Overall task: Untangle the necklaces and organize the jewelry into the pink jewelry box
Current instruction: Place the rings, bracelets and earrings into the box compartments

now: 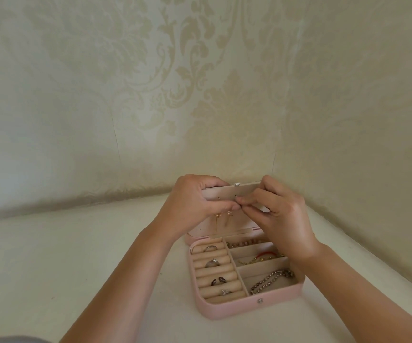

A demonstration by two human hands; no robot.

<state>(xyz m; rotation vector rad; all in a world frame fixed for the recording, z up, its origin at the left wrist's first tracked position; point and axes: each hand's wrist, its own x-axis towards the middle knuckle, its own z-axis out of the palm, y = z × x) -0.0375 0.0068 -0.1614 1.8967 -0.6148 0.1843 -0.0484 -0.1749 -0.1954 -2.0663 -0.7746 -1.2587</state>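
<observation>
With the left hand (195, 199) gripping the lid (227, 194) and the right hand (278, 209) pinching something tiny against its panel, a slip could likely drop it among the rings (215, 263).

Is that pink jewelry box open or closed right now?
Open. The pink jewelry box has its lid standing up, and rings and chains show inside.

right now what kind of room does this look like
Probably a home room, perhaps a bedroom: damask wallpaper on both walls of a corner, a pale surface, and a pink jewelry box lying open.
</observation>
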